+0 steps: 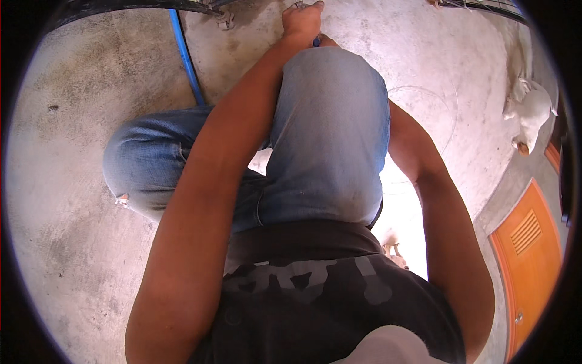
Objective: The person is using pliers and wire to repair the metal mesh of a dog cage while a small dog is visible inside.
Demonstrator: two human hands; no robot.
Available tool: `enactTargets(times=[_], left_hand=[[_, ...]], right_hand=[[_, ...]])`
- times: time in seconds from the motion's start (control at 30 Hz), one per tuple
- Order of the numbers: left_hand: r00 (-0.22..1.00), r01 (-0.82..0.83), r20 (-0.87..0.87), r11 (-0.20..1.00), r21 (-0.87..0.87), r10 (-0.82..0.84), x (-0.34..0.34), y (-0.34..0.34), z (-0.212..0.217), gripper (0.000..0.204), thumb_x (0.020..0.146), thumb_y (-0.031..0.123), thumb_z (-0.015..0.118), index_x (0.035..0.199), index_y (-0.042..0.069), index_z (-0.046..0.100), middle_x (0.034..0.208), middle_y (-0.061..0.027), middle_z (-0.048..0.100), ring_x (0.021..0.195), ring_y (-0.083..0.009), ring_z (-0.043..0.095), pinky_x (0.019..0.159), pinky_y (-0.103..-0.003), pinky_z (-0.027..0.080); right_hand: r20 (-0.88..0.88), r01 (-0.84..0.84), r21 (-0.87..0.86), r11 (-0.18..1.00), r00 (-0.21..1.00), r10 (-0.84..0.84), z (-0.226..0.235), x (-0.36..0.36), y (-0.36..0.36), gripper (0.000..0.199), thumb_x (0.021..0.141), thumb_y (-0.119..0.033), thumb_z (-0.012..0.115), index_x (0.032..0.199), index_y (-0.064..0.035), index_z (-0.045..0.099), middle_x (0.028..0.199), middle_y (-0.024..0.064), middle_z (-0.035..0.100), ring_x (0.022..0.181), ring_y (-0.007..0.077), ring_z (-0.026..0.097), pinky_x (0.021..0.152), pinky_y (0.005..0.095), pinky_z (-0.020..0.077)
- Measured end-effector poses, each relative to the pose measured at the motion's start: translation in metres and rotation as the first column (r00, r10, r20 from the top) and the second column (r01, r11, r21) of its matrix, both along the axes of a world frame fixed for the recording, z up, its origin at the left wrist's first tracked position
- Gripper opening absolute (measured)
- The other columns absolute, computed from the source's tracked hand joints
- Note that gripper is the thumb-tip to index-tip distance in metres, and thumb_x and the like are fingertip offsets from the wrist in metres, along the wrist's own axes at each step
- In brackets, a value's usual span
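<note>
My left hand (302, 23) is at the top of the view, just beyond my raised knee. Its fingers are curled closed around something small and greyish that I cannot make out. Beside it, lower and to the right, only a bit of my right hand (328, 41) shows over the knee; its fingers are hidden. A small dark blue thing (316, 41) pokes up between the two hands, too covered to name. My jeans-clad knee (330, 121) blocks whatever lies below the hands.
A blue pipe (187, 57) runs along the concrete floor (79, 158) at the left. Thin wire (456, 112) loops over the floor at right. A white animal (533, 109) lies beyond it, with another pale animal (394, 250) near my right side. An orange door (530, 255) stands at far right.
</note>
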State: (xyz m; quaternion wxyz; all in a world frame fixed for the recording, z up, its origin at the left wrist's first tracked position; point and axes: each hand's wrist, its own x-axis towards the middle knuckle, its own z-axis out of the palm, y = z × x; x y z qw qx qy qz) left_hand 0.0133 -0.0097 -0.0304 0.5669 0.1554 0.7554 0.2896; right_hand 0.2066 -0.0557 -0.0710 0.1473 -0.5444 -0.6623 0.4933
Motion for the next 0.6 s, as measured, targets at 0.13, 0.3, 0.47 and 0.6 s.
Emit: enactTargets(times=[0.13,0.3,0.47,0.6], left_hand=[[0.971,-0.218,0.121,0.973,0.080,0.208,-0.020,0.000,-0.017,0.038,0.088,0.033,0.064,0.073,-0.002,0.060,0.065,-0.0108,0.059,0.056,-0.0201,0.055,0.059,-0.038,0.047],[0.990,0.111,-0.096,0.986,0.127,-0.099,-0.022,-0.009,-0.008,0.038,0.089,0.034,0.063,0.073,0.000,0.059,0.063,-0.0093,0.058,0.057,-0.0189,0.055,0.060,-0.038,0.048],[0.978,-0.013,0.210,0.997,0.074,-0.003,-0.021,-0.010,0.004,0.029,0.092,0.028,0.062,0.075,0.004,0.058,0.066,-0.0042,0.055,0.057,-0.0157,0.052,0.060,-0.037,0.048],[0.881,-0.155,0.468,0.977,0.146,0.070,-0.025,-0.012,-0.002,0.023,0.092,0.022,0.062,0.077,0.006,0.056,0.067,-0.0016,0.052,0.058,-0.0141,0.050,0.062,-0.036,0.047]], right_hand=[[-0.050,-0.043,0.035,0.998,0.998,0.045,0.001,-0.029,0.009,0.023,0.085,-0.021,0.070,0.100,-0.0046,0.066,0.082,0.0062,0.066,0.073,0.0184,0.065,0.067,0.0316,0.0510],[-0.077,-0.088,0.044,0.995,0.993,0.091,-0.013,-0.044,0.010,0.024,0.085,-0.022,0.071,0.100,-0.0045,0.065,0.083,0.0065,0.066,0.073,0.0188,0.065,0.067,0.0319,0.0511],[-0.096,-0.111,0.056,0.992,0.989,0.116,-0.022,-0.058,0.004,0.024,0.085,-0.022,0.071,0.101,-0.0045,0.065,0.083,0.0068,0.067,0.073,0.0193,0.065,0.067,0.0322,0.0512],[-0.085,-0.113,0.089,0.990,0.989,0.120,-0.020,-0.054,0.007,0.025,0.085,-0.023,0.071,0.101,-0.0044,0.065,0.084,0.0070,0.067,0.074,0.0196,0.065,0.067,0.0324,0.0512]])
